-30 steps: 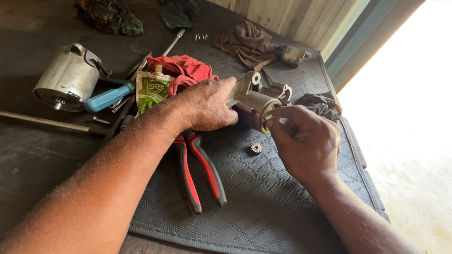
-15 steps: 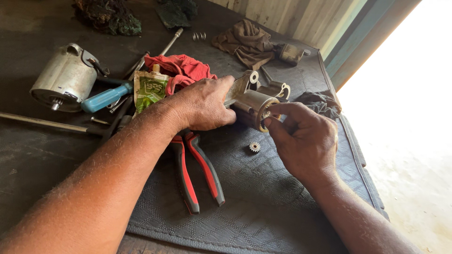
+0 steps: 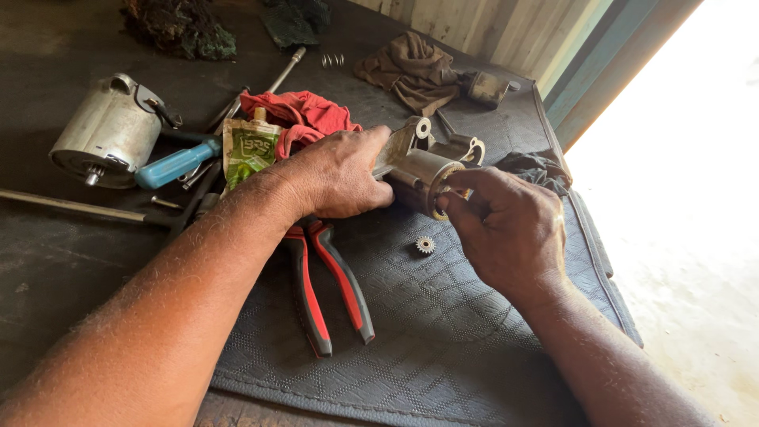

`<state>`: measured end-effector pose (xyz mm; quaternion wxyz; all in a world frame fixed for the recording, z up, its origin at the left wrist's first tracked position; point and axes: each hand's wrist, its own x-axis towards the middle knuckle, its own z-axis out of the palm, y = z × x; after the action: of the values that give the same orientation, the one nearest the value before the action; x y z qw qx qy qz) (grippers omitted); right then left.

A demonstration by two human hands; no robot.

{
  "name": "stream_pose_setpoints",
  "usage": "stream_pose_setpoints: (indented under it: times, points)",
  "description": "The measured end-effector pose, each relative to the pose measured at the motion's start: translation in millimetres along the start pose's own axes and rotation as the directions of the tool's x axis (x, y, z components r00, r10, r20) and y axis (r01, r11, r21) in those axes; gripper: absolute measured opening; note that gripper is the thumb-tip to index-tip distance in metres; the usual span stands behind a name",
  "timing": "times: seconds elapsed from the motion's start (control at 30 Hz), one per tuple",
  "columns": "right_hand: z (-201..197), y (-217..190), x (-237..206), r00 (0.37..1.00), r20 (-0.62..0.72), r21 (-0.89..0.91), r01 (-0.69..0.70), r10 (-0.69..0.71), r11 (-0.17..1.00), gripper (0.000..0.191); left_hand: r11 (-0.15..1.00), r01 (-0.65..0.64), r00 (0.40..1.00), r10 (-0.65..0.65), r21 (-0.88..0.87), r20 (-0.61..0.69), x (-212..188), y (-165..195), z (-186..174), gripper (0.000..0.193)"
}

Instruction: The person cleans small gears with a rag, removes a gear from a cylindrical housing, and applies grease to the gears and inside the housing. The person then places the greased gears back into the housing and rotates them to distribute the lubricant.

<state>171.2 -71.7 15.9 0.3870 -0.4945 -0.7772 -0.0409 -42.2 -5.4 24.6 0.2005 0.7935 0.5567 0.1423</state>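
Quilted dark matting covered the bench. Red-handled pliers lay just beneath the left hand, whose fingers were closed around a metal motor housing. The right hand pinched at its open end. A small gear lay between the hands; beyond the fingers, a red rag.

Both forearms bare and hairy, no sleeves; left hand and right hand ungloved
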Motion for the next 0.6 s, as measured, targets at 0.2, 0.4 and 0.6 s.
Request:
stream_pose_setpoints:
  times: [0.2,0.4,0.6]
  points:
    - [-3.8,-1.0,-1.0,0.974,0.059,-0.036,-0.219,0.221,0.975,0.025,0.999,-0.047,0.999,0.047,-0.005,-0.029,1.0,-3.9,1.7,0.051]
    - [-12.7,-15.9,-9.5,0.946,0.322,-0.037,-0.040,0.050,0.999,0.013,0.998,-0.050,0.999,0.050,-0.037,-0.018,1.0,-6.1,2.3,0.048]
    - [-15.0,-31.8,-4.7,0.841,0.491,-0.254,-0.112,0.228,0.961,0.025,0.997,-0.081,0.996,0.080,-0.014,-0.045,2.0,-4.7,4.7,0.049]
